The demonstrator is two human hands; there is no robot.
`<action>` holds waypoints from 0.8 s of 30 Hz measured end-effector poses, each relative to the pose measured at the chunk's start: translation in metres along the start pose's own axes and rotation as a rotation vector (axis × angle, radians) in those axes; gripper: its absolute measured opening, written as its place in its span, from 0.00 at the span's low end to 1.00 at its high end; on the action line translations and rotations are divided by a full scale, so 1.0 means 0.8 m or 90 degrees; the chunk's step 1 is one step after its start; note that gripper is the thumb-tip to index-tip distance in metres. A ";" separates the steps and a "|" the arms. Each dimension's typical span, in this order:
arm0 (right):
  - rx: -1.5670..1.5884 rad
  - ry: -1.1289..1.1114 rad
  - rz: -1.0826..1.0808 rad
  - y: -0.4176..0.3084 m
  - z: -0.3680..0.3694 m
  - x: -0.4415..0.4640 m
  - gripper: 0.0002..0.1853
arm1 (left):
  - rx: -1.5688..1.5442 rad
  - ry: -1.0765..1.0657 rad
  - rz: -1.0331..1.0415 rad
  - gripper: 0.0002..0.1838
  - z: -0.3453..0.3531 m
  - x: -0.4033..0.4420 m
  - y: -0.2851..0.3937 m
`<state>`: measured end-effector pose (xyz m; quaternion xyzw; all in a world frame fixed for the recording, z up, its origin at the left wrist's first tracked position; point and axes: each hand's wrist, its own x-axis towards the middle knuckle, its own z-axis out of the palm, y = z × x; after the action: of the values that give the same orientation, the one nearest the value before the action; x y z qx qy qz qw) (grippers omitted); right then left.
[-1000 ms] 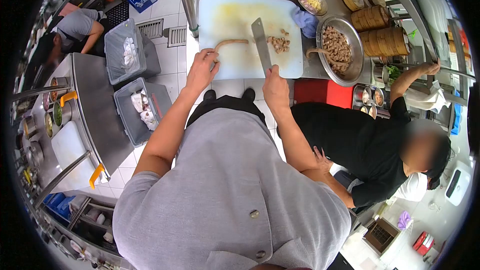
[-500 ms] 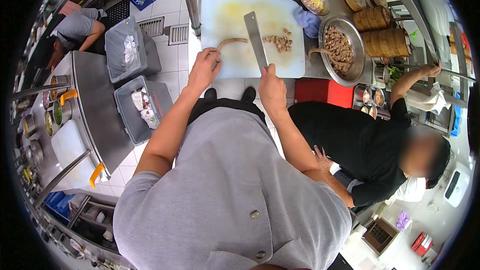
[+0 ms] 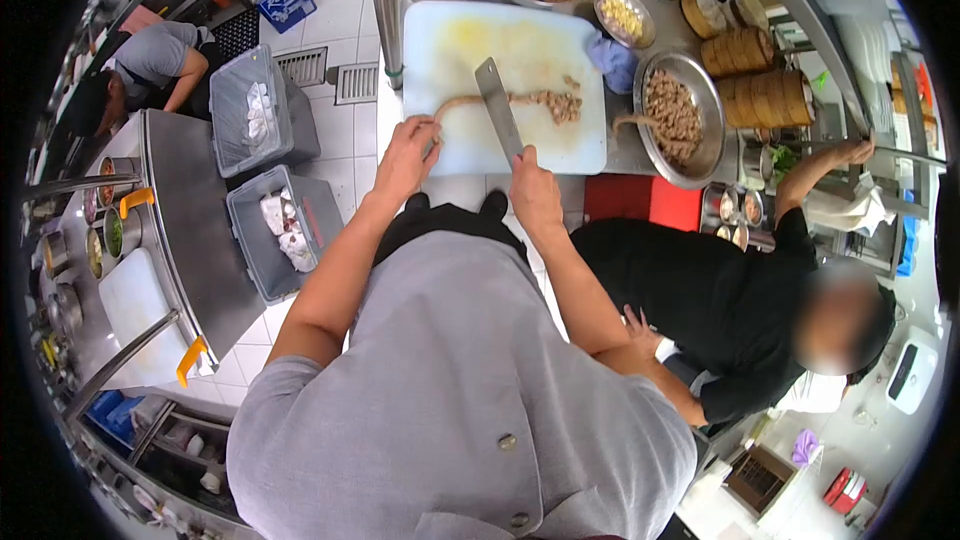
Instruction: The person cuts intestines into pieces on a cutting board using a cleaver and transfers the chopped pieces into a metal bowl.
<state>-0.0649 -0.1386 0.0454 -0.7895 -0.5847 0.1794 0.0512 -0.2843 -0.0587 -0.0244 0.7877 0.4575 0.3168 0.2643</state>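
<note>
Cleaver has shifted toward the left side of the cutting board since half a second ago; the row of cut pieces, previously ending well clear of the blade, now runs leftward nearly up to it. Right hand is at the board's near edge, fingers wrapped closed around the cleaver handle; blade slants toward the board's far left. Left hand is over the board's near left corner, fingers bent and bunched with little gap between them. Their tips are at the left end of the uncut brownish strip; cannot tell whether they pinch it or only press on it. Strip lies on the board's left half, curving from these fingertips rightward to the cleaver, its middle uncovered. Pieces lie on the board's right half, beyond the blade and well apart from the left fingers. Right of the board: large metal bowl of similar pieces, one longer strip hanging over its board-side rim. Blue cloth is at the board's far right corner; small bowl of yellow bits sits just past that corner.
</note>
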 end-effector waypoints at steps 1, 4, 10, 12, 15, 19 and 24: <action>0.031 0.010 -0.002 -0.001 -0.004 0.005 0.13 | 0.000 -0.006 -0.007 0.16 -0.001 0.003 0.000; 0.061 0.038 -0.006 -0.019 -0.036 -0.009 0.12 | -0.016 -0.008 -0.017 0.17 -0.004 0.001 -0.001; 0.004 0.003 -0.001 -0.003 0.001 -0.010 0.12 | -0.023 -0.009 -0.021 0.17 -0.004 -0.003 0.001; 0.005 -0.002 -0.011 -0.002 -0.003 -0.004 0.13 | -0.021 0.006 -0.020 0.17 -0.005 0.005 -0.003; 0.054 0.039 -0.006 -0.019 -0.032 -0.014 0.13 | -0.025 -0.003 -0.018 0.17 -0.007 0.000 -0.006; 0.036 -0.002 0.014 -0.028 -0.029 -0.019 0.13 | -0.023 0.000 -0.030 0.16 -0.001 -0.005 -0.006; 0.020 -0.017 -0.004 -0.021 -0.016 -0.004 0.12 | -0.025 -0.020 -0.055 0.15 -0.004 -0.006 -0.004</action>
<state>-0.0765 -0.1343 0.0630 -0.7842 -0.5852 0.1986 0.0566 -0.2903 -0.0607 -0.0258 0.7668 0.4807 0.3014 0.3001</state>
